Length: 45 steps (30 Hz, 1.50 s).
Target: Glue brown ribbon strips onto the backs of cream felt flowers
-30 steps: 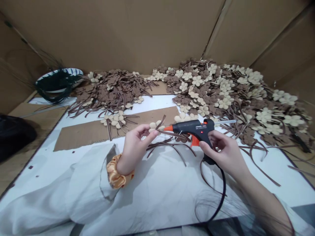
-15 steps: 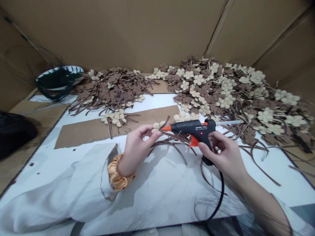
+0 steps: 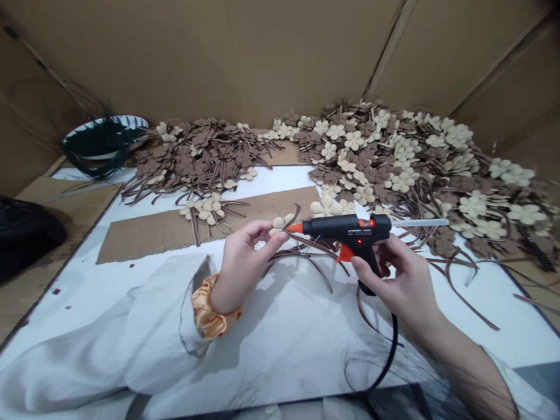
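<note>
My left hand (image 3: 245,256) pinches a small beige flower (image 3: 280,223) with brown ribbon strips (image 3: 306,240) trailing from it. My right hand (image 3: 396,275) grips the handle of a black hot glue gun (image 3: 350,228) with an orange trigger. Its orange nozzle touches the flower at my left fingertips. A clear glue stick (image 3: 420,222) sticks out of the gun's back. The black cord (image 3: 391,344) loops down toward me. An orange scrunchie (image 3: 210,306) sits on my left wrist.
Heaps of brown and beige flowers (image 3: 394,163) cover the back and right; another heap (image 3: 201,154) lies back left. A cardboard strip (image 3: 175,227) lies on the white table (image 3: 284,332). A bowl (image 3: 102,140) with dark wire stands far left. Cardboard walls (image 3: 262,58) enclose the space.
The glue gun has levelled out and slid a little left, its nozzle now against the flower. My left hand has stayed nearly still, pinching the flower.
</note>
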Tool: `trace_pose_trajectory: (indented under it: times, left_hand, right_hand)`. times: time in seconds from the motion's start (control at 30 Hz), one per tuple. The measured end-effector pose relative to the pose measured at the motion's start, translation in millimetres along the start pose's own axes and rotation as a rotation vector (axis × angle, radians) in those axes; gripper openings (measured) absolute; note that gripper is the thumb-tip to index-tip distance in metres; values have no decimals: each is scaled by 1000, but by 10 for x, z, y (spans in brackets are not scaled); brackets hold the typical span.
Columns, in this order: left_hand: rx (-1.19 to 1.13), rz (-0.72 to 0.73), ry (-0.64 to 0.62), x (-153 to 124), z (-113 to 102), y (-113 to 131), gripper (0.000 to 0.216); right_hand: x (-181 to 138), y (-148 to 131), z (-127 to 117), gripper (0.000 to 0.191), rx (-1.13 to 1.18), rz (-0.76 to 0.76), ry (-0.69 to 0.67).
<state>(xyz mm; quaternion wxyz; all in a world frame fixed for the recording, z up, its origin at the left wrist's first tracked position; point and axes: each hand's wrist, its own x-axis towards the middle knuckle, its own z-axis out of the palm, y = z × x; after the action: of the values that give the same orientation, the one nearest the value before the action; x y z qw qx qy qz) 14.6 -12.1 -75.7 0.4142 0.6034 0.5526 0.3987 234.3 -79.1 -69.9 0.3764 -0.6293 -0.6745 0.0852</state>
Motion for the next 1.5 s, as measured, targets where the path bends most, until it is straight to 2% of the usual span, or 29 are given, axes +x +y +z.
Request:
trace_pose_trajectory:
  times: [0.43,0.63,1.13,1.33,1.5]
  left_hand:
    - [-14,-6,36,5,4,-21,24]
    - [-97,-45,0,19,-2,-10,21]
    - [-103,-68,91,67,-16,36,13]
    - [-105,-56,123,85,-30,32,10]
    - [-81,-45,130,116,-73,35,5]
  right_hand:
    - [-24,-49,12,26,-95,-50,28]
    - [-27,-49,17,27,-67,-46,29]
    - [-29,16,9,25,101,181,29]
    - [30,13,-13,21,137,298,132]
    - [56,47,-30,18,254,381,177]
